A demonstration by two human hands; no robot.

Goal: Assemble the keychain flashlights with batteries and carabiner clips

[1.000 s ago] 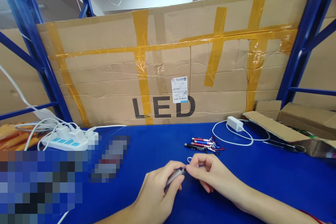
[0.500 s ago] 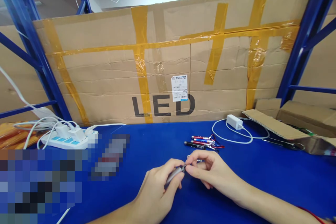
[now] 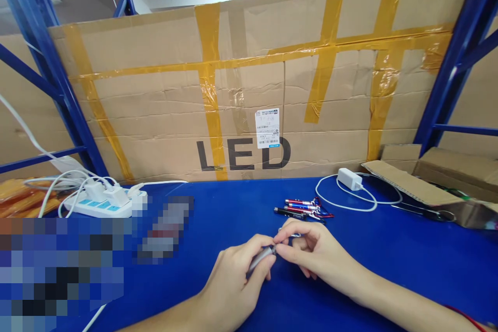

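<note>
1. Left hand (image 3: 235, 275): thumb and forefinger pinch a grey tube (image 3: 260, 261), slim, smooth, dull-sheened, aslant with its dark end up and to the right.
2. Right hand (image 3: 317, 246): thumb and forefinger pinch at that dark end, other fingers curled; exact contact too small to make out. Shiny metal clip (image 3: 295, 235) shows by the knuckles; cannot tell whether it joins the tube.
3. Tube sits between both hands, over the near part of the blue tabletop (image 3: 221, 210). Step in hand looks like fine work on the tip, perhaps fitting or twisting. Next move probably calls for a firm left hold and small, precise right fingertip turns.
4. Just beyond: loose heap of slender glossy pens (image 3: 290, 213), red, blue, black, with metal clips.
5. Farther right: boxy white adapter (image 3: 349, 179), thin looped cable, open corrugated carton (image 3: 447, 171).
6. Far left: white plastic power strip (image 3: 101, 208), tangled cords. Behind: creased cardboard panel (image 3: 167, 124), glossy amber tape.
</note>
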